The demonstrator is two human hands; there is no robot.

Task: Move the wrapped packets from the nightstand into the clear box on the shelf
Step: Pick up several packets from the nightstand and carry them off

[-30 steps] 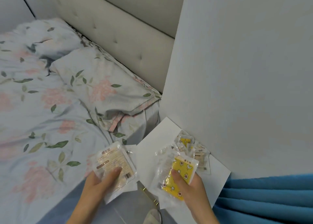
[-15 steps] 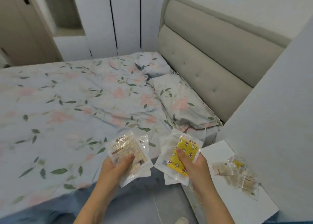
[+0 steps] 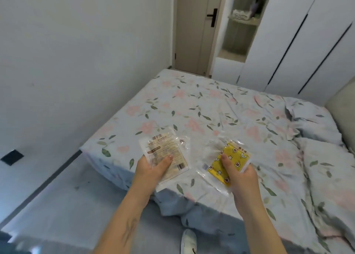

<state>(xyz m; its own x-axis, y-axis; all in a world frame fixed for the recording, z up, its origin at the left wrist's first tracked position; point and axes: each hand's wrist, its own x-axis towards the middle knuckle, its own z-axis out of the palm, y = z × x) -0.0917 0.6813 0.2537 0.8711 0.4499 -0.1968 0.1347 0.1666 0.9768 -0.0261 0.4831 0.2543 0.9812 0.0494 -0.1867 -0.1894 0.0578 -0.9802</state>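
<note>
- Head view: the left hand (image 3: 153, 169) grips a beige wrapped packet (image 3: 166, 154), thumb pressed across its front and the other fingers hidden behind it.
- The right hand (image 3: 241, 174) grips a yellow patterned packet (image 3: 228, 164) in clear wrap the same way, thumb on top.
- Both packets are held up in front of the person, above the near corner of a bed (image 3: 221, 109) with a floral sheet.
- Pillows (image 3: 326, 167) lie at the right.
- A door (image 3: 196, 27) and a white wardrobe (image 3: 299, 42) stand beyond the bed.
- A white shoe (image 3: 189, 241) shows on the floor below.
</note>
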